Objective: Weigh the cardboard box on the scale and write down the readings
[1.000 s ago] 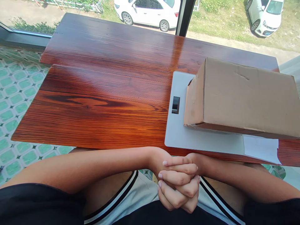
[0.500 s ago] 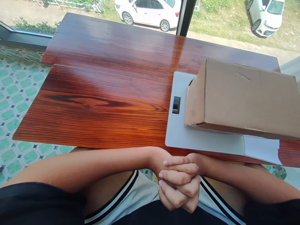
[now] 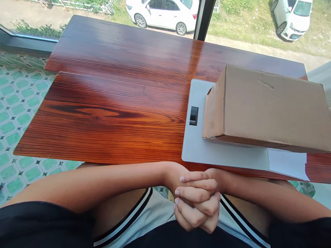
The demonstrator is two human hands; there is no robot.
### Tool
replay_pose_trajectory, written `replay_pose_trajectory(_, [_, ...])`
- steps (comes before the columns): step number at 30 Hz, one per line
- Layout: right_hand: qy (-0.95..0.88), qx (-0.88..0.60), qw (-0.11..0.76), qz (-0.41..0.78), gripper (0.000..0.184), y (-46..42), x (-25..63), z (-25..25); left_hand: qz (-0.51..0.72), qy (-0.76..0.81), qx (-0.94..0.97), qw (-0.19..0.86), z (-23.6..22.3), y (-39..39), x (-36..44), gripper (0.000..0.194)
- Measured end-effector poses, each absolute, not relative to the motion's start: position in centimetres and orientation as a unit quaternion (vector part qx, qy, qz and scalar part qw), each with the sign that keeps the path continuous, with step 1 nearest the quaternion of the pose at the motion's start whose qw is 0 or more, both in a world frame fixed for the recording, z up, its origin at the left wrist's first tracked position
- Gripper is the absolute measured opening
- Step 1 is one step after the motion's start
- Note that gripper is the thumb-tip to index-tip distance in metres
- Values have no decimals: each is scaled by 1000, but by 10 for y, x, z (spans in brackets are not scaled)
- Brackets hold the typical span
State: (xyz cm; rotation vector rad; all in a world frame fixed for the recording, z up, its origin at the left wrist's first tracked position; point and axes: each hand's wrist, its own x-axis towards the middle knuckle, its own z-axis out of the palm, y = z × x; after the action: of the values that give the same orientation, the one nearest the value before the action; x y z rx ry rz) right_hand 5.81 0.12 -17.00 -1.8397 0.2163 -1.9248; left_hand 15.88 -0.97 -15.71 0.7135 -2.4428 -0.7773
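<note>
My left hand (image 3: 175,176) and my right hand (image 3: 198,194) are clasped together, fingers interlaced, low over my lap just in front of the table edge. Both are closed, with no object showing between them; the palms are hidden. Beyond them to the right, a closed brown cardboard box (image 3: 274,106) rests on a flat white scale (image 3: 199,148). The scale's small dark display (image 3: 193,115) shows left of the box, with no readable number. A white paper sheet (image 3: 288,163) sticks out under the box's near right side. Neither hand touches these things.
The reddish-brown wooden table (image 3: 116,117) has a stepped left edge. Behind it is a window with a dark frame post (image 3: 204,20); two white cars stand outside. Green and white floor tiles (image 3: 18,120) show at the left.
The view has shifted very slightly, so the box and scale appear a little further left. My hands stay clasped in the same place.
</note>
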Motion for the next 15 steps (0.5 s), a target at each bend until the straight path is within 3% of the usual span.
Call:
replay_pose_trajectory(5, [70,-699,259,-662,13,-6,52,-174,-285,-887,248,265,-146,-6,161,48])
replay_pose_trajectory(10, [72,-715,296,-629,13,-11,45,-181,-295,-891,237,250,-144,-11,160,45])
replay_pose_trajectory(15, [85,-730,232,-637,8,-8,45,-178,-290,-887,237,271,-146,-10,159,46])
